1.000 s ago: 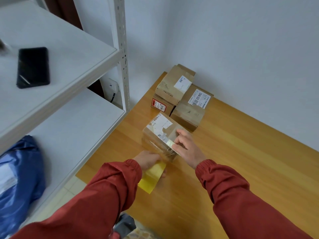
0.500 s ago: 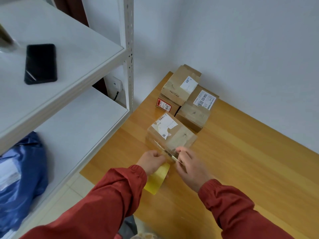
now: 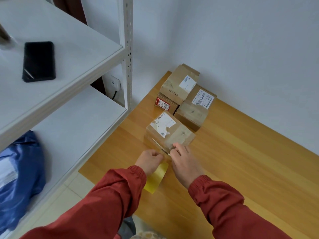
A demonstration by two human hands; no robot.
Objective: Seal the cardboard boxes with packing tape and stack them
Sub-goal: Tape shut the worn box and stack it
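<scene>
A black phone [image 3: 39,61] lies flat on the upper board of the white shelf unit [image 3: 96,54], at ten o'clock; a blue bag [image 3: 19,178] sits lower, at eight o'clock; a wall socket [image 3: 115,83] shows behind the post.

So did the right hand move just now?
Yes: the right hand slid off the top of the nearest box, down to its near edge.

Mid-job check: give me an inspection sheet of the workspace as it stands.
Surface: wooden table.
Job's things: near box with a tape strip drawn off its front; stacked boxes by the wall; yellow tape roll.
Clutter: black phone on the upper shelf; blue bag below it.
Hands: left hand grips the tape roll; right hand pinches the tape strip.
Cables: dark cable from a wall socket.
Surroundings: white shelving post, grey wall.
</scene>
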